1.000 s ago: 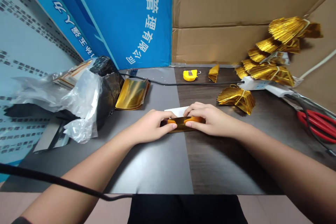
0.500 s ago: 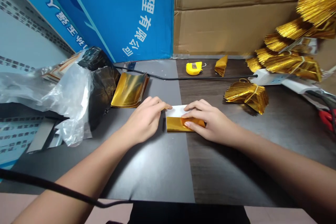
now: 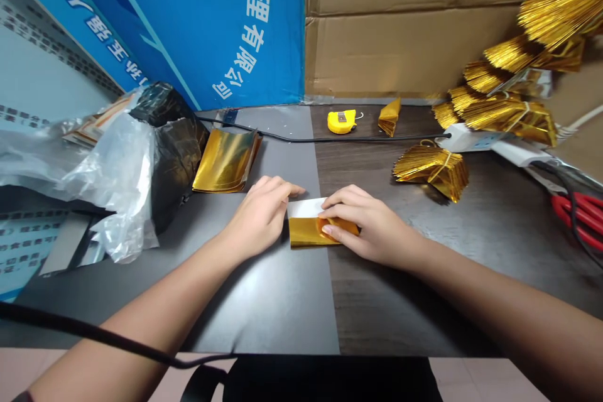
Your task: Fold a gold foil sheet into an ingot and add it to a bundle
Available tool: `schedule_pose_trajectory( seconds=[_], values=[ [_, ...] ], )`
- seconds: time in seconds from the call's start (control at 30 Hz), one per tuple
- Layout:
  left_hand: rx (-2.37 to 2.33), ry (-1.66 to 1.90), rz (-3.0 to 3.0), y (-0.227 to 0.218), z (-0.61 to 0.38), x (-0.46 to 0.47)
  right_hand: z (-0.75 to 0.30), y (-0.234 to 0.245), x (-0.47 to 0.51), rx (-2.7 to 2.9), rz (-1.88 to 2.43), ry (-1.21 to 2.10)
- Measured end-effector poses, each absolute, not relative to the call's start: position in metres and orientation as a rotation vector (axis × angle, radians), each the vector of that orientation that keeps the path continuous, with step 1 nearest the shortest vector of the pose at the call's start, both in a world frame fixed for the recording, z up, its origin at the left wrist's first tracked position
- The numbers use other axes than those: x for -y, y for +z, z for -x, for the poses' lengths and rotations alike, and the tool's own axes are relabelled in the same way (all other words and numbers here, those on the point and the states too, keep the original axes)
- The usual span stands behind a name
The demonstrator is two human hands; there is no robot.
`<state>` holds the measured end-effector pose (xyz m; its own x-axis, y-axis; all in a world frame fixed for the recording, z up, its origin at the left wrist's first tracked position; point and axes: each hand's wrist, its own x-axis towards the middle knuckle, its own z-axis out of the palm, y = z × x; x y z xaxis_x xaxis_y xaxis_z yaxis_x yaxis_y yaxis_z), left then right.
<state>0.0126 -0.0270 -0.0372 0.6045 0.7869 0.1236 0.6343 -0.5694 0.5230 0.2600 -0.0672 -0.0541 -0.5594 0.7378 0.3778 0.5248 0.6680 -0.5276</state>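
Observation:
A sheet of gold foil paper point(image 3: 304, 233) lies in front of me, folded over lengthwise, with a strip of its white back showing along the far side. My right hand point(image 3: 365, 221) grips its right part, thumb on the gold face and fingers bent over the fold. At the paper's left end, my left hand point(image 3: 266, 210) rests on the table with its index finger stretched out just beyond the white strip. A stack of flat gold sheets point(image 3: 225, 160) lies behind my left hand. Behind my right hand sits a tied bundle of folded gold paper point(image 3: 433, 169).
A yellow tape measure point(image 3: 342, 121) and a small folded gold piece point(image 3: 389, 117) lie near the cardboard point(image 3: 377, 56). A black cable point(image 3: 301, 139) crosses to a white power strip point(image 3: 466, 138). More gold bundles point(image 3: 509, 116), red-handled scissors point(image 3: 577, 210) are right; a plastic bag point(image 3: 127, 169) left.
The folded paper has slid slightly towards me with my right hand. My left index finger has come off the paper's far edge. The whole view has shifted a little.

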Motion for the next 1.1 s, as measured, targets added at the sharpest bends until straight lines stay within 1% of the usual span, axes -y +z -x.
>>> schedule_pose_trajectory(
  seconds=[0.33,0.57,0.9,1.1],
  values=[
    [-1.115,0.530,-2.401,-0.035,-0.016,0.029,-0.266,-0.055,0.063,2.336,1.040,0.371],
    [-1.135,0.559,-2.368,-0.035,-0.016,0.031,-0.267,-0.055,0.064,2.338,1.028,0.355],
    [-1.033,0.429,-2.463,-0.037,-0.012,0.021,-0.266,-0.057,0.064,2.340,1.031,0.321],
    [-1.127,0.311,-2.442,-0.036,-0.011,0.017,-0.265,-0.055,0.063,2.354,1.042,0.299]
  ],
)
